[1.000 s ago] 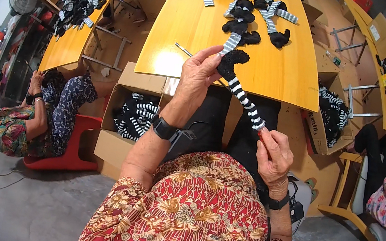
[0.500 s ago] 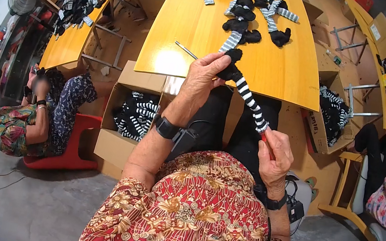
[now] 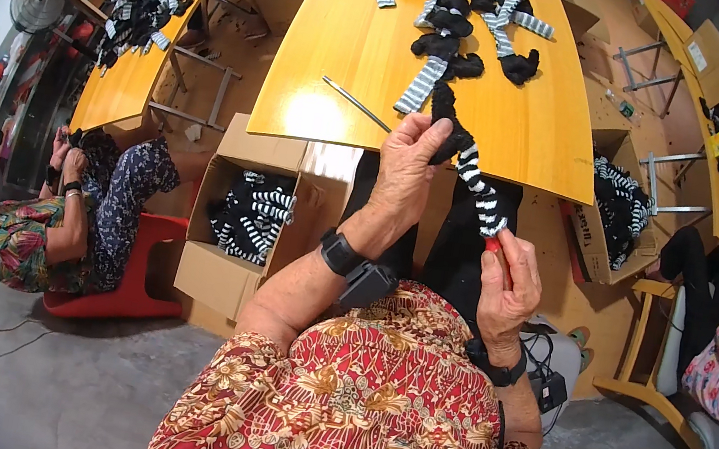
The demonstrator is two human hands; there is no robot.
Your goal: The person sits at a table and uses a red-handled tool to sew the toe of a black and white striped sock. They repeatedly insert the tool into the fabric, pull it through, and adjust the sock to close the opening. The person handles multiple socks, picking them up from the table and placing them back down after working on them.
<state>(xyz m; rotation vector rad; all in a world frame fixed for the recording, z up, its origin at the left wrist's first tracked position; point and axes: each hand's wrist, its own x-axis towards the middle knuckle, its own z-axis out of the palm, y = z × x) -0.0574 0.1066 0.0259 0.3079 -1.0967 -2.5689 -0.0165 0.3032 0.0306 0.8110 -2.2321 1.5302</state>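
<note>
A black-and-white striped sock [image 3: 478,187] stretches between my two hands at the front edge of the table. My left hand [image 3: 408,162] pinches its black part, which sticks up past the fingers. At the sock's lower striped end, my right hand [image 3: 508,289] is closed round a small red piece [image 3: 492,244], mostly covered by the fingers; what it belongs to I cannot make out. A thin metal rod [image 3: 356,102] lies on the table, its near end by my left hand. Beyond it are piled black and grey-striped socks [image 3: 450,20].
The yellow table [image 3: 349,46] spans the front. Open cartons of striped socks stand on the left [image 3: 221,283] and right [image 3: 593,246]. A person [image 3: 53,225] sits on a red chair [image 3: 124,273] at left; another [image 3: 711,361] is at far right. Further left is a sock-covered table [image 3: 133,89].
My left hand has moved right and slightly down, closer to my right hand. The striped length between them is shorter and more bunched, and more black fabric shows above my left fingers.
</note>
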